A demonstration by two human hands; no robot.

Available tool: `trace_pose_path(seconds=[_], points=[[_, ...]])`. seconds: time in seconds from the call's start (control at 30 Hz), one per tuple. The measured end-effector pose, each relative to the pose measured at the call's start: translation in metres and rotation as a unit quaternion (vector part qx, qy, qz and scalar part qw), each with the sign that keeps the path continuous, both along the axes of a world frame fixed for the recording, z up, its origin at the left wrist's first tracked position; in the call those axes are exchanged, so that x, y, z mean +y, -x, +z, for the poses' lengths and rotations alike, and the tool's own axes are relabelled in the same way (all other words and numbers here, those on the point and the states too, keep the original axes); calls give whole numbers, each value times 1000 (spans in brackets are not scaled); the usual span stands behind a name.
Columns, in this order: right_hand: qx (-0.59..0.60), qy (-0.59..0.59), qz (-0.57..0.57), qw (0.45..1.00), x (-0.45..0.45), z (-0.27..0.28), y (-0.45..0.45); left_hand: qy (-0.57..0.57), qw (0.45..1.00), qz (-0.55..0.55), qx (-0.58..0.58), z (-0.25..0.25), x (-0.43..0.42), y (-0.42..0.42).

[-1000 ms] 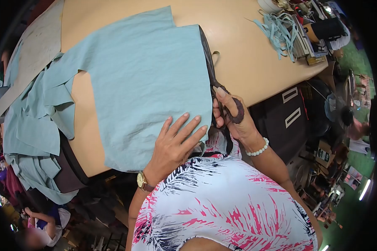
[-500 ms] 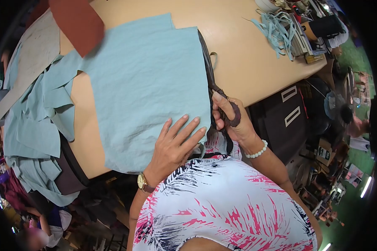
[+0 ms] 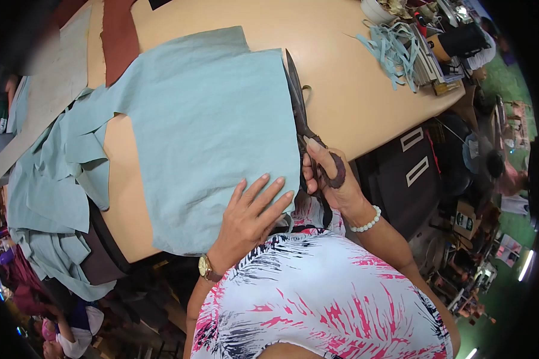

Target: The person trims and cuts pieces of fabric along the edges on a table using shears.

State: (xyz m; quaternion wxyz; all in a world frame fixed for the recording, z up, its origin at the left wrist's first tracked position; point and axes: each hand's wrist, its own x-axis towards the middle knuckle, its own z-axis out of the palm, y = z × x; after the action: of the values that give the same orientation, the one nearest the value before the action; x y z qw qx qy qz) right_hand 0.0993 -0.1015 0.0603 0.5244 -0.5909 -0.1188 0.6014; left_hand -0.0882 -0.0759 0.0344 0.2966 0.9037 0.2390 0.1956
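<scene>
A large light blue-green cloth piece lies across the table, with a stepped notch at its far edge. My left hand rests on its near right corner, fingers stretched out and spread. My right hand grips dark scissors, thumb and fingers around the handles. The blades run along the right edge of the cloth, pointing away from me, slightly apart at the tips. The lower handle is partly hidden by my fingers.
The tan table carries a rust-brown piece, a long grey strip and crumpled blue-green cloth hanging off the left edge. Thin blue-green strips lie beside stacked items at far right. Dark drawers stand below the right edge.
The scissor blades show more now, having come out from beside the cloth's edge. The rust-brown piece has shifted left and upward. My left hand stays on the cloth.
</scene>
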Motion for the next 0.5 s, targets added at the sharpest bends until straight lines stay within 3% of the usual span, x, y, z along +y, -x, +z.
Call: trace_pose_path(seconds=[0.5], points=[[-40, -5, 21, 999, 12, -9, -5, -2, 1000, -6, -10, -3, -4, 6]])
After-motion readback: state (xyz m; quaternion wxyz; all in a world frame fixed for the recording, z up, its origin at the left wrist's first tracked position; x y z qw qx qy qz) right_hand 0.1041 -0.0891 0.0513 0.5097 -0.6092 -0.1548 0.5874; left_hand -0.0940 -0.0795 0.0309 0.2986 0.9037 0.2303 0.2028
